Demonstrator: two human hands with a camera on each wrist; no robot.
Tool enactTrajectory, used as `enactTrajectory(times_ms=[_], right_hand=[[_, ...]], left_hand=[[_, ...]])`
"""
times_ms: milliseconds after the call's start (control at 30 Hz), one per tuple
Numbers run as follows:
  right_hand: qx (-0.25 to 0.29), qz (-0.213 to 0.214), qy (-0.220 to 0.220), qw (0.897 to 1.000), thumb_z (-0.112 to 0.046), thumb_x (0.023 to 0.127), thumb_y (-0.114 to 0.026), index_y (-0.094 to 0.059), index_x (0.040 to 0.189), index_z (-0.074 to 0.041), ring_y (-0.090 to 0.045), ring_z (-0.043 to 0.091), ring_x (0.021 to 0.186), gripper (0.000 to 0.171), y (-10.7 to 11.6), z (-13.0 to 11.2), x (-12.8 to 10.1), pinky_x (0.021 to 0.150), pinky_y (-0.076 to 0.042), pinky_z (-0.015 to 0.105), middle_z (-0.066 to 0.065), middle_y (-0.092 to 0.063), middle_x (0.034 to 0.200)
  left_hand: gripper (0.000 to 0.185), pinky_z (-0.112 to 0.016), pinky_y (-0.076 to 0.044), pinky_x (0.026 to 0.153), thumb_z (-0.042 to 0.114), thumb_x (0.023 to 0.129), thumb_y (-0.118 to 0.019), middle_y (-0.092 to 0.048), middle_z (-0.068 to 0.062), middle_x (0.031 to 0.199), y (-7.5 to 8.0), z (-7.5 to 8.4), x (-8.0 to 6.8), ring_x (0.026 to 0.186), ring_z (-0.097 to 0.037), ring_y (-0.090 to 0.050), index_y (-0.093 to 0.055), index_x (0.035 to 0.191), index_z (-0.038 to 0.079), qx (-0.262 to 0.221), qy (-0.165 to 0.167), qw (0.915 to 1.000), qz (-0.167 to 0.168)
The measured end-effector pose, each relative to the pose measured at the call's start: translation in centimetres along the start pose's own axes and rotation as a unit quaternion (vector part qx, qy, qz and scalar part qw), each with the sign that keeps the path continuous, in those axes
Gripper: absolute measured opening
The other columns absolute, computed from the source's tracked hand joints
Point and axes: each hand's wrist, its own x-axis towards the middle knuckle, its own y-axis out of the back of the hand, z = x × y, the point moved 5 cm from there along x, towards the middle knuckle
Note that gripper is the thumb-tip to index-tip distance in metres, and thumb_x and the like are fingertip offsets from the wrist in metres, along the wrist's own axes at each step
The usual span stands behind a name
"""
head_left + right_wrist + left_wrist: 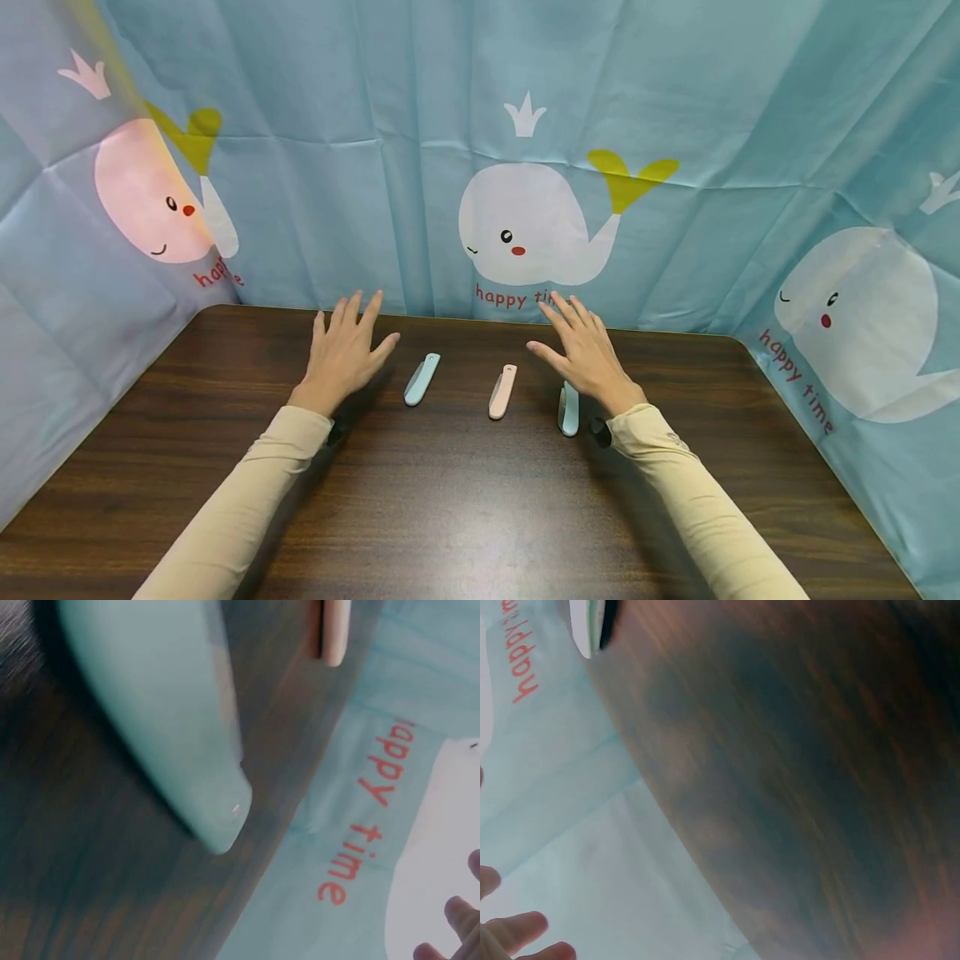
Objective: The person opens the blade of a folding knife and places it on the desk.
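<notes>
Three small folded knives lie in a row on the dark wooden table (pixel 450 500): a light blue one (pixel 422 379) at the left, a pink one (pixel 502 391) in the middle, a teal one (pixel 568 409) at the right. My left hand (pixel 347 354) hovers flat with straight, spread fingers just left of the light blue knife, holding nothing. My right hand (pixel 585 354) is also flat and spread, above the teal knife's far end, partly hiding it. The right wrist view shows the teal knife (pixel 157 712) close up with the pink one's tip (pixel 334 630) beyond it.
A blue whale-print curtain (pixel 525 150) walls the table at the back and both sides. The table's far edge (pixel 480 321) runs just beyond my fingertips. In the left wrist view the table (pixel 795 780) is blurred, with the light blue knife (pixel 592 626) at the top.
</notes>
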Motion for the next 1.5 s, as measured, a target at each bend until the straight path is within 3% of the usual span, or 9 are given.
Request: enactTrajectory(times_ms=[533, 933, 1267, 1500], right_hand=[[0.02, 0.002, 0.033, 0.999, -0.048, 0.099, -0.055, -0.038, 0.153, -0.016, -0.022, 0.036, 0.151, 0.066, -0.8, -3.0, 1.2, 0.118, -0.02, 0.061, 0.008, -0.03, 0.163], [0.04, -0.012, 0.043, 0.998, -0.047, 0.099, -0.056, -0.037, 0.153, -0.014, -0.022, 0.034, 0.152, 0.066, -2.0, -4.5, 1.7, 0.118, -0.02, 0.061, 0.008, -0.031, 0.162], [0.064, -0.029, 0.048, 0.996, -0.048, 0.099, -0.056, -0.04, 0.152, -0.014, -0.026, 0.035, 0.15, 0.065, -2.6, -6.1, 2.3, 0.118, -0.022, 0.06, 0.007, -0.034, 0.161], [0.071, -0.04, 0.062, 0.995, -0.048, 0.098, -0.056, -0.042, 0.15, -0.013, -0.028, 0.033, 0.15, 0.064, -3.3, -6.9, 2.7, 0.118, -0.026, 0.056, 0.007, -0.036, 0.16]], left_hand=[[0.071, -0.07, -0.015, 0.113, 0.044, 0.101, -0.051, -0.024, -0.026, 0.16, -0.1, 1.0, -1.5, 0.147, -0.046, -0.022, -0.023, 0.158, 0.011, -0.052, 0.015, 0.9978, -0.039], [0.07, -0.066, -0.034, 0.104, 0.039, 0.098, -0.058, -0.038, -0.025, 0.152, -0.3, 1.6, -2.6, 0.138, -0.045, -0.039, -0.031, 0.155, 0.008, -0.069, -0.005, 0.9974, -0.019], [0.066, -0.065, -0.04, 0.098, 0.037, 0.099, -0.059, -0.041, -0.027, 0.149, -0.7, 2.0, -2.9, 0.131, -0.048, -0.045, -0.036, 0.151, 0.005, -0.073, -0.002, 0.9955, -0.061], [0.064, -0.064, -0.041, 0.097, 0.037, 0.099, -0.059, -0.044, -0.028, 0.146, -0.9, 2.2, -3.1, 0.127, -0.049, -0.048, -0.038, 0.151, 0.005, -0.085, 0.003, 0.9939, -0.07]])
